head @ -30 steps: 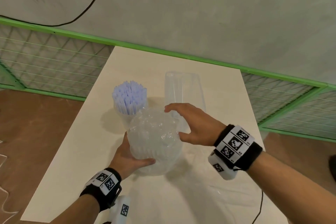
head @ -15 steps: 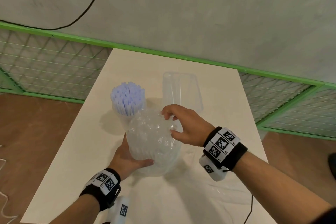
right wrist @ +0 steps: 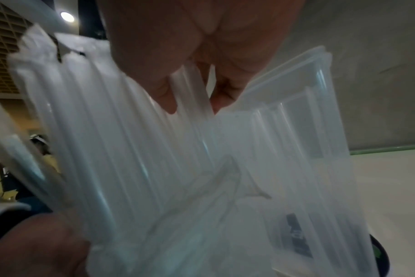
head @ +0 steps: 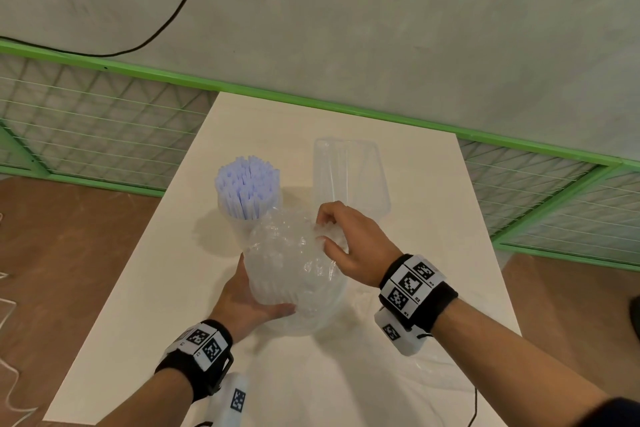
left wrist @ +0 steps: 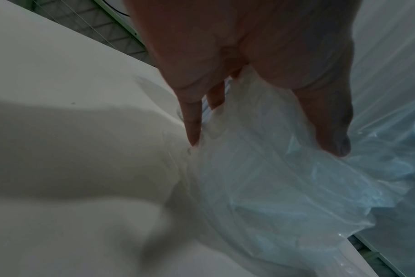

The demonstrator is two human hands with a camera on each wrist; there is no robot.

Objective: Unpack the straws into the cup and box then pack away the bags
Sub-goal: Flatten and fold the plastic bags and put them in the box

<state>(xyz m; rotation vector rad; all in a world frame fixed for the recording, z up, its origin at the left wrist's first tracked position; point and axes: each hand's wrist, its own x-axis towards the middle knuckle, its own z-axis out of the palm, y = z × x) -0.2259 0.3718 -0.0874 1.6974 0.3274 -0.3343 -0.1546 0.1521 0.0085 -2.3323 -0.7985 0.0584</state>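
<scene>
A clear plastic bag of translucent straws [head: 291,274] stands upright on the white table [head: 145,288]. My left hand [head: 249,302] grips the bag's lower left side [left wrist: 261,168], thumb across the front. My right hand [head: 343,239] pinches a few straws [right wrist: 192,93] at the bag's top right. Behind the bag, a cup [head: 242,229] holds a bundle of pale blue straws [head: 247,184]. A clear rectangular box [head: 349,177] stands just beyond my right hand, seen close in the right wrist view [right wrist: 308,131].
A flattened clear bag [head: 398,374] lies on the table near the front edge, under my right forearm. A green-framed wire fence [head: 90,128] runs behind and beside the table. A black cable [head: 474,406] hangs at the table's near right.
My right hand has come down from resting flat over the bag's top and curled its fingers onto the straws at the top right. The left hand and bag have stayed put.
</scene>
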